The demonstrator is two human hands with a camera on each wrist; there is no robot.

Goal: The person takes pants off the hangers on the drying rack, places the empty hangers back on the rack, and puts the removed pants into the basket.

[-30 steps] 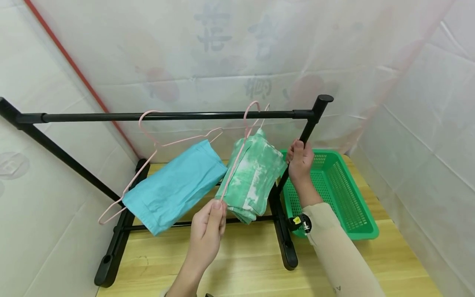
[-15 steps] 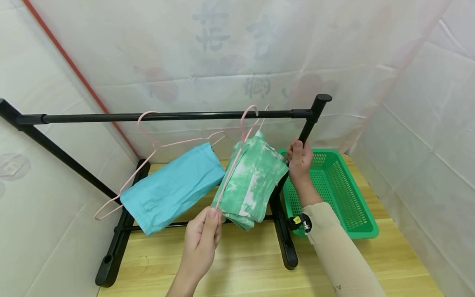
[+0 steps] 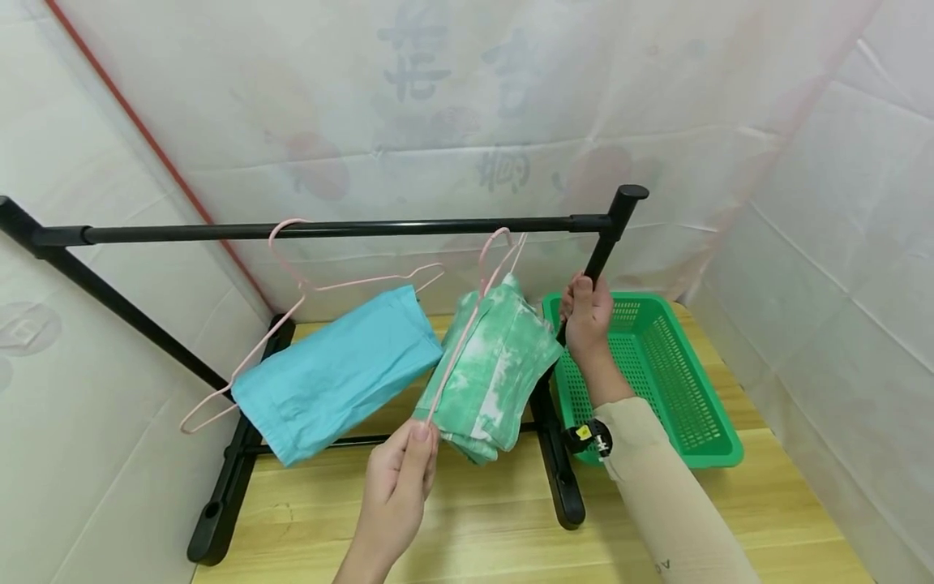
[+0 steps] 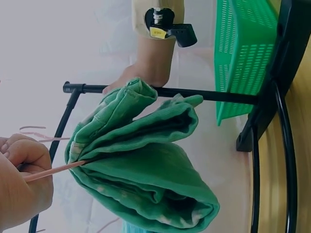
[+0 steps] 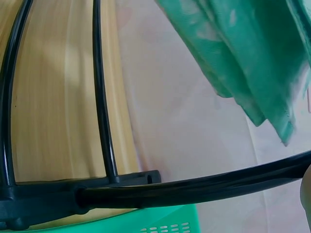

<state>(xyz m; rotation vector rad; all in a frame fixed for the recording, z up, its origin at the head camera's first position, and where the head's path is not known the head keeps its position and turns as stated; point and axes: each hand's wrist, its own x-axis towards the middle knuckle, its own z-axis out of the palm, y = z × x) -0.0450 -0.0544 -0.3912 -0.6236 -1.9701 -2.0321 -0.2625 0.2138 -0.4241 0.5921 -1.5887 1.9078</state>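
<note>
My left hand (image 3: 397, 487) pinches the near end of a pink wire hanger (image 3: 457, 354). A folded green-and-white tie-dye garment (image 3: 496, 357) is draped over this hanger, its layers fanning out in the left wrist view. The hanger's hook sits just below the black rail (image 3: 409, 228) in the head view, overlapping its lower edge. With my right hand (image 3: 589, 324) I grip the rack's slanted right upright (image 3: 601, 258). To the left, a folded light-blue garment (image 3: 339, 369) hangs from a second pink hanger (image 3: 365, 281), hooked over the rail.
A green perforated basket (image 3: 706, 373) stands right of the rack, partly behind my right arm. The rack's black feet (image 3: 558, 466) rest on a wooden tabletop (image 3: 481, 527). White sheeting (image 3: 824, 243) encloses the back and sides.
My left hand has lowered the hanger with the green garment; its hook has dropped from above the rail to just under it. My right hand keeps its grip on the upright.
</note>
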